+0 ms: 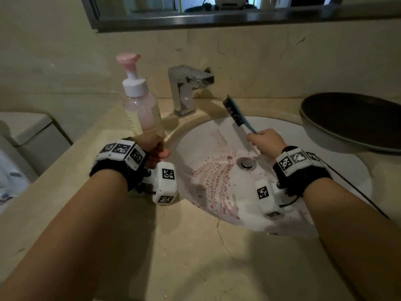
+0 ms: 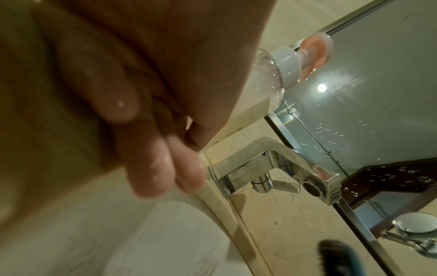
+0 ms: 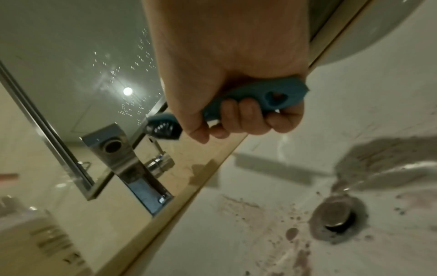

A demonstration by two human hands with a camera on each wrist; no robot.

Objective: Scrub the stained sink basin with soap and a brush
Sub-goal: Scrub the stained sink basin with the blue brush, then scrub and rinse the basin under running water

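Your left hand is curled round the base of the soap bottle, holding it up off the counter at the left of the basin. The pump is untouched. Your right hand is wrapped round the brush handle, fingers closed tight; the bristle head is raised over the back of the basin, near the tap, touching nothing.

Stains: pinkish-red smears and dark specks spread across the basin floor and left wall, thickest round the drain. No soap visible on them yet, as far as I can judge.

Risks from here:
- Both hands are full, so nothing is free for the pump. Working it one-handed from a grip that low could tip the bottle or send soap onto the counter.
- Your left fingers show wet droplets (wrist view). A smooth bottle in a wet hand may slip and drop into the basin.
- The brush is close to the tap; a fast swing down could clip it.
- Hard strokes through the wet stain could flick specks onto the counter and the dark bowl on the right.
- Scrubbing before soap lands would likely just smear the stain.
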